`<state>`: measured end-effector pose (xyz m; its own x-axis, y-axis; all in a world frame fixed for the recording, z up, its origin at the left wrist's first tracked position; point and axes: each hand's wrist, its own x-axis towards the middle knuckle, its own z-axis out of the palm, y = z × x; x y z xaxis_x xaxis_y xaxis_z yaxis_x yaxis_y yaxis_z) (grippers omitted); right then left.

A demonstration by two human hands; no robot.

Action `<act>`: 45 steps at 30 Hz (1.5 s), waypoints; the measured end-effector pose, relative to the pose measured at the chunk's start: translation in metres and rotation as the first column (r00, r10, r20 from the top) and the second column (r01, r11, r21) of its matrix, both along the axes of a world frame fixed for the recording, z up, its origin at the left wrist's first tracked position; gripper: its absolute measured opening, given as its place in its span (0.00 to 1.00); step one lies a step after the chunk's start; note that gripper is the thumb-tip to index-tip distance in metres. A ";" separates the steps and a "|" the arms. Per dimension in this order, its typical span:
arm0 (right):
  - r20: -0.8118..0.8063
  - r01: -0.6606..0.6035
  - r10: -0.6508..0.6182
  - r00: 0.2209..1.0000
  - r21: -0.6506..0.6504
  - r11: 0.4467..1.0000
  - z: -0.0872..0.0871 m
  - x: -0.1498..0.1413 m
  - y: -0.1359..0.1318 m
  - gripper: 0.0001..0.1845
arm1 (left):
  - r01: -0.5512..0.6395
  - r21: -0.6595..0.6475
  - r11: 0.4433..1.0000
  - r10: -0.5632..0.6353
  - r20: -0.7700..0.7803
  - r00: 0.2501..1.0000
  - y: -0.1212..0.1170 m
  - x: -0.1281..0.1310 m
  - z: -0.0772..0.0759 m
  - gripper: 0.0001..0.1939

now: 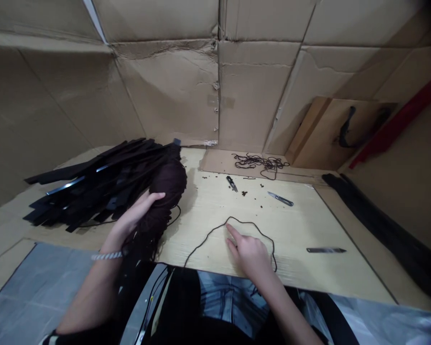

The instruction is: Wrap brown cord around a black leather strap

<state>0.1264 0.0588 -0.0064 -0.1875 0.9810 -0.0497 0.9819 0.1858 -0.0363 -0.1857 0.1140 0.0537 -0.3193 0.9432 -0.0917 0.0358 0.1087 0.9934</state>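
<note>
Loose dark cord under one fingertip, soft bundle in the other hand

From my remote seat I see the left hand [138, 208] at centre left, curled round a dark brown cord bundle [170, 179], thumb on top and fingers hidden beneath. The right hand [251, 254], at lower centre, is partly open: index finger stretched out, its tip at the peak of a thin dark cord [204, 239], thumb apart from it. I see nothing pinched there; contact pressure I cannot tell.

The cord arches over the near part of the desk [208, 206]. I judge it light, limp and prone to tangling, best pinched at that peak, where it lies singly. The bundle looks soft and squashable, heavier than one strand; I'd cradle its thick rounded part, because the hanging strands could slip loose.
</note>
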 end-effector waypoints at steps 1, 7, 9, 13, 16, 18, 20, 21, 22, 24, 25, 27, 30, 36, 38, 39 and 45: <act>-0.003 -0.003 0.003 1.000 0.004 1.000 0.000 0.001 0.000 0.24 | 0.032 0.004 0.999 -0.032 -0.080 0.996 0.010 -0.001 -0.002 0.27; -0.018 0.001 0.000 1.000 0.036 0.999 -0.005 0.002 -0.003 0.22 | 0.162 -0.065 0.985 -0.174 -0.403 0.898 0.068 -0.009 -0.018 0.42; -0.027 0.008 -0.007 1.000 0.045 0.999 -0.006 0.002 -0.003 0.21 | 0.184 -0.073 0.980 -0.196 -0.481 0.855 0.084 -0.008 -0.019 0.44; -0.042 0.012 -0.009 0.999 0.059 0.998 -0.007 0.003 -0.002 0.19 | 0.248 -0.089 0.965 -0.250 -0.606 0.755 0.109 0.007 -0.016 0.40; -0.057 0.006 0.000 0.998 0.097 0.995 -0.010 0.004 -0.001 0.19 | 0.278 -0.094 0.956 -0.260 -0.710 0.655 0.114 0.020 -0.012 0.41; -0.075 -0.010 0.021 0.997 0.150 0.989 -0.013 0.007 -0.001 0.18 | 0.245 -0.104 0.964 -0.230 -0.791 0.567 0.108 0.024 -0.007 0.44; -0.091 -0.031 0.051 0.995 0.206 0.978 -0.016 0.009 -0.001 0.17 | 0.194 -0.122 0.973 -0.201 -0.858 0.472 0.098 0.019 0.002 0.40; -0.097 -0.041 0.064 0.993 0.228 0.973 -0.017 0.010 -0.001 0.17 | 0.165 -0.125 0.978 -0.185 -0.885 0.428 0.092 0.013 0.008 0.36; -0.103 -0.048 0.075 0.992 0.243 0.969 -0.019 0.011 -0.001 0.16 | 0.135 -0.118 0.984 -0.162 -0.907 0.390 0.086 0.005 0.015 0.30; -0.112 -0.061 0.093 0.989 0.255 0.965 -0.020 0.013 -0.002 0.16 | 0.043 -0.059 0.997 -0.070 -0.944 0.323 0.077 -0.018 0.028 0.25; -0.113 -0.065 0.097 0.989 0.256 0.964 -0.020 0.013 -0.003 0.16 | -0.012 -0.018 1.000 -0.013 -0.958 0.286 0.073 -0.032 0.034 0.26; -0.108 -0.068 0.098 0.989 0.258 0.964 -0.021 0.013 -0.004 0.16 | -0.098 0.016 0.995 0.037 -0.977 0.211 0.069 -0.059 0.040 0.30; -0.104 -0.072 0.106 0.989 0.286 0.956 -0.021 0.014 -0.004 0.15 | -0.104 -0.037 0.994 -0.018 -0.984 0.179 0.063 -0.093 0.036 0.31; -0.116 -0.135 0.203 0.972 0.431 0.892 -0.027 0.017 -0.004 0.14 | -0.099 0.007 0.995 0.028 -0.975 0.220 0.044 -0.119 0.020 0.30; -0.112 -0.153 0.233 0.966 0.477 0.865 -0.028 0.018 -0.004 0.13 | -0.094 0.046 0.995 0.065 -0.973 0.222 0.037 -0.121 0.020 0.27; -0.109 -0.159 0.243 0.964 0.496 0.853 -0.029 0.018 -0.004 0.13 | -0.093 0.069 0.993 0.088 -0.972 0.216 0.033 -0.121 0.021 0.26; -0.097 -0.170 0.273 0.957 0.574 0.801 -0.031 0.017 -0.004 0.14 | -0.162 0.175 0.971 0.195 -0.973 0.119 0.023 -0.111 0.024 0.22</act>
